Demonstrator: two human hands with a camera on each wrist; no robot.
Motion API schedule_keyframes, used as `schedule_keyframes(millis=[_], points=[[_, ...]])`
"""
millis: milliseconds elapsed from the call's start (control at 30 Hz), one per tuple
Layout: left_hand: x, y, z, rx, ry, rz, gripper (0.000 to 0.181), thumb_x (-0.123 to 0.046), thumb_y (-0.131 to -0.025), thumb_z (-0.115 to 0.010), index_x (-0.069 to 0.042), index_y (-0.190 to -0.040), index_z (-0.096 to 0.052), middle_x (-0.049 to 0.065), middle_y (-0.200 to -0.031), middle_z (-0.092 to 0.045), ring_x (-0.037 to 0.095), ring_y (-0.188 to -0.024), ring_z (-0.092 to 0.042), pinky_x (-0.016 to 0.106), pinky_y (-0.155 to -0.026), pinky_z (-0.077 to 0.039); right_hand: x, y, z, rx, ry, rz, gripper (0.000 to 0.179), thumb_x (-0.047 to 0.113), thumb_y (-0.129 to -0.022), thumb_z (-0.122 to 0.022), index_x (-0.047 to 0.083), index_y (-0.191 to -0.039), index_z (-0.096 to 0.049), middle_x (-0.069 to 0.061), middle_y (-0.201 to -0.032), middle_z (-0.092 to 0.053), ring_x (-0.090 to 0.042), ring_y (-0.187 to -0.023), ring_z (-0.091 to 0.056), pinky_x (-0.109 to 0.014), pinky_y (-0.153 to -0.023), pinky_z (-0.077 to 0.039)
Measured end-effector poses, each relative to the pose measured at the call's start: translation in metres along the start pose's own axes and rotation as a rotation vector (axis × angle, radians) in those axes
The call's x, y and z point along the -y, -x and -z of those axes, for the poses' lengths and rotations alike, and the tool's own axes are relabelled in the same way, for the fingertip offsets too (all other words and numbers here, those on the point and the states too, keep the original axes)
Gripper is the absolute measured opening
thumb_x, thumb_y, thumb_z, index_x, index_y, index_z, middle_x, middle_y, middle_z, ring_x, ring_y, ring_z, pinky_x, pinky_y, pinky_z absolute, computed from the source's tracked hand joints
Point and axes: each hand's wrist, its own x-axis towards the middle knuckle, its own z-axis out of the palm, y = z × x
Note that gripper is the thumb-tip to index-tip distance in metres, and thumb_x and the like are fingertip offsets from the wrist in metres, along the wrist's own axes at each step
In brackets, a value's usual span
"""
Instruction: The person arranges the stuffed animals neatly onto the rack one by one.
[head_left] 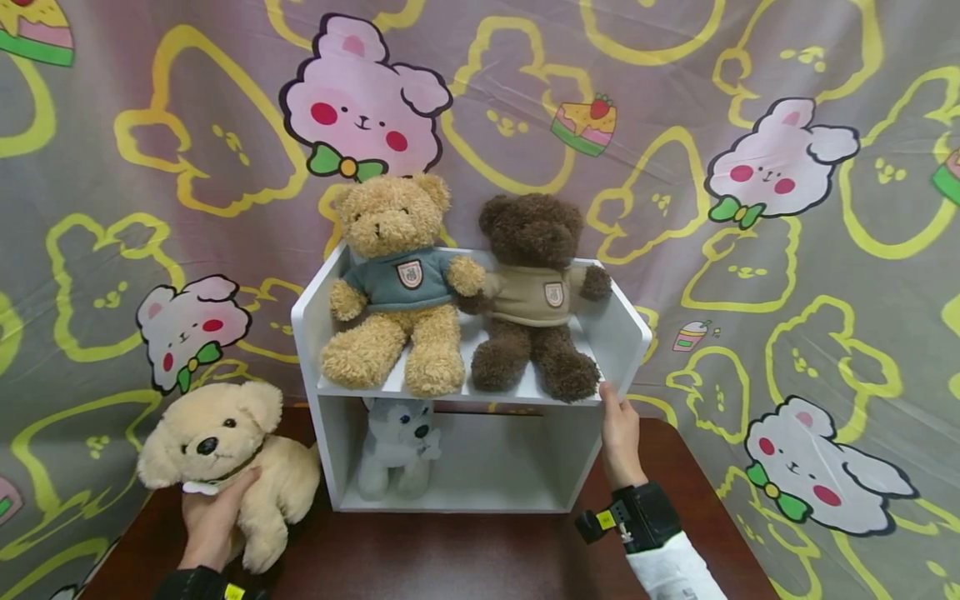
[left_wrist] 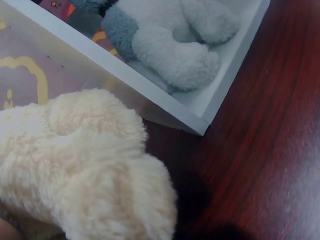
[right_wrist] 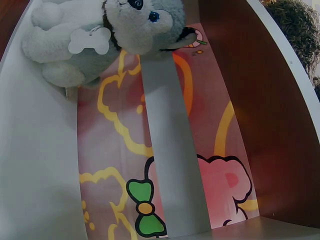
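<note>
A cream plush dog (head_left: 217, 437) is held in my left hand (head_left: 213, 517), thumb across its chest below the collar, left of a white two-tier shelf (head_left: 450, 505). Its cream fur fills the lower left of the left wrist view. At the shelf's right side panel my right hand (head_left: 621, 437) grips the front edge, close to the foot of a dark brown teddy bear (head_left: 532, 296); some of its fingers are hidden. Beside that bear on the upper tier sits a light brown teddy bear (head_left: 397, 287) in a blue top. A grey-and-white plush husky (right_wrist: 80, 50) stands in the lower compartment, at its left.
The shelf stands on a dark red-brown wooden table (head_left: 450, 558). Behind it hangs a patterned curtain (head_left: 517, 50) with cartoon rabbits. An open gap in the shelf's back shows the curtain, with a grey bar (right_wrist: 175, 140) across it.
</note>
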Motion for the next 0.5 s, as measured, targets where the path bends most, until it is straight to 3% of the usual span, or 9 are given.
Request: schedule_keyframes(millis=[133,233,333,433,500], points=[[0.023,-0.023,0.007,0.003,0.001,-0.115,0.093,-0.016,-0.059,-0.086,-0.037,-0.132,-0.032,-0.010,-0.132,-0.040,0.011,-0.121,-0.036,0.029,-0.104,-0.027,-0.001,0.000,0.001,0.005,-0.006,0.001,0.067,0.044,-0.094,-0.037,-0.003,-0.140,-0.026,-0.021,-0.146,-0.023,-0.035,-0.133,-0.019,-0.051,-0.107,-0.014],[0.031,-0.028,0.013,0.014,-0.077,-0.185,0.093,-0.018,-0.059,-0.086,-0.038,-0.132,-0.032,-0.010,-0.131,-0.041,0.007,-0.118,-0.038,0.021,-0.100,-0.029,-0.001,0.000,0.001,0.006,0.001,0.001,0.067,0.045,-0.094,-0.037,-0.003,-0.140,-0.026,-0.021,-0.146,-0.022,-0.036,-0.133,-0.019,-0.051,-0.107,-0.015],[0.015,-0.009,0.015,0.024,-0.160,-0.184,0.092,-0.020,-0.061,-0.085,-0.038,-0.134,-0.031,-0.011,-0.130,-0.040,0.006,-0.118,-0.037,0.018,-0.098,-0.029,-0.001,0.000,0.001,0.004,0.004,0.001,0.068,0.045,-0.094,-0.037,-0.003,-0.140,-0.026,-0.022,-0.146,-0.022,-0.036,-0.133,-0.019,-0.051,-0.107,-0.015],[-0.020,0.028,0.015,0.050,-0.228,-0.204,0.091,-0.014,-0.064,-0.082,-0.031,-0.136,-0.029,-0.013,-0.126,-0.039,0.008,-0.119,-0.035,0.021,-0.100,-0.027,-0.001,0.000,0.001,0.006,0.005,0.000,0.068,0.045,-0.094,-0.037,-0.003,-0.141,-0.026,-0.022,-0.146,-0.022,-0.036,-0.133,-0.020,-0.051,-0.107,-0.015],[-0.041,0.052,0.015,0.060,-0.280,-0.278,0.086,-0.009,-0.064,-0.080,-0.027,-0.134,-0.033,-0.016,-0.118,-0.041,0.007,-0.114,-0.038,0.017,-0.098,-0.027,-0.001,0.000,0.001,0.009,0.005,0.001,0.068,0.045,-0.094,-0.036,-0.003,-0.141,-0.026,-0.022,-0.146,-0.022,-0.036,-0.133,-0.020,-0.051,-0.106,-0.015]])
